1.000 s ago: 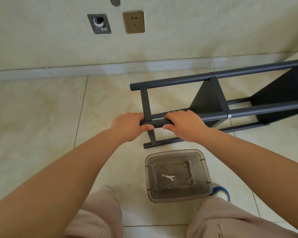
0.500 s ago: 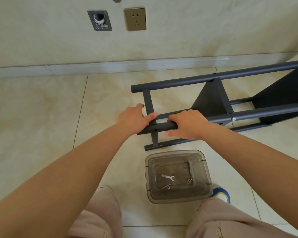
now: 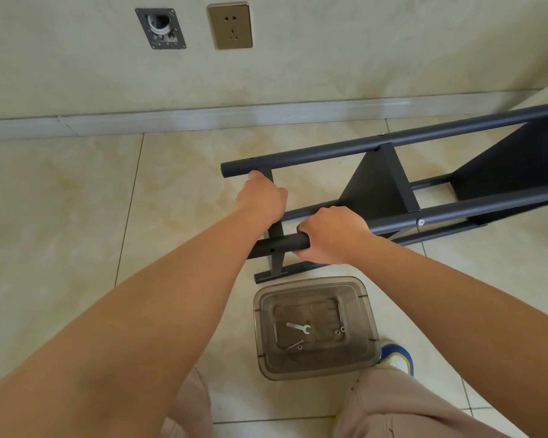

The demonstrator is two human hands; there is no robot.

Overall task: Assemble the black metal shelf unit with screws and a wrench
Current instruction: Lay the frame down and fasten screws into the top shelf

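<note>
The black metal shelf unit (image 3: 377, 181) lies on its side on the tiled floor, running off to the right. My right hand (image 3: 332, 233) grips the near upper tube close to its left end. My left hand (image 3: 261, 197) is curled round the flat crossbar that joins the tubes at the unit's left end. A silver screw head (image 3: 420, 222) shows on the tube right of my right hand. In the clear plastic box (image 3: 369, 317) below lie a small silver wrench (image 3: 298, 327) and a few screws (image 3: 339, 330).
The wall with a socket (image 3: 231, 25) and an open wall box (image 3: 160, 28) stands behind, with a skirting board along the floor. My knees (image 3: 389, 403) and a blue-and-white shoe (image 3: 399, 358) are at the bottom edge, close to the box.
My left hand has left the near tube and moved up onto the end crossbar. The unit's left end has tilted and shifted slightly. My right hand keeps its grip.
</note>
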